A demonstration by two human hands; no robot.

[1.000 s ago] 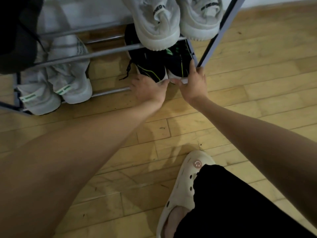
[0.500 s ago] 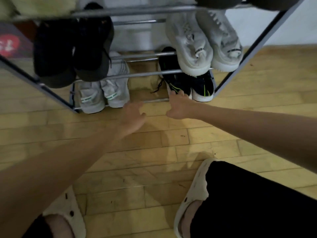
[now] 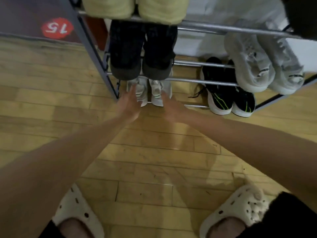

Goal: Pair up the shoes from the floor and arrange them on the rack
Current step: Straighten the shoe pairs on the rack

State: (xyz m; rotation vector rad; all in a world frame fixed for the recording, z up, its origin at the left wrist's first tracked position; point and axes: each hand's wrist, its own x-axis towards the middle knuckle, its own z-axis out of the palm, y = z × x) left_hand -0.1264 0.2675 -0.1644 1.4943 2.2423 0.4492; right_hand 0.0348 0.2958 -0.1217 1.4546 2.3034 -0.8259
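A metal shoe rack stands ahead with pairs on its tiers. On the bottom tier at the left sits a white pair with green stripes. My left hand and my right hand reach with straight fingers to the heels of that pair, one hand at each shoe; motion blur hides whether they touch. A black pair with green lines sits on the bottom tier at the right. Above are a black pair, a pale grey pair and a yellow pair.
My feet in cream clogs stand on the wooden floor in front of the rack. A red sign marked 15 lies on a dark surface at the far left, beyond the rack's slanted side bar.
Both hands left the black pair with green lines and moved left to the white pair. The view pulled back and shifted left, showing more tiers.
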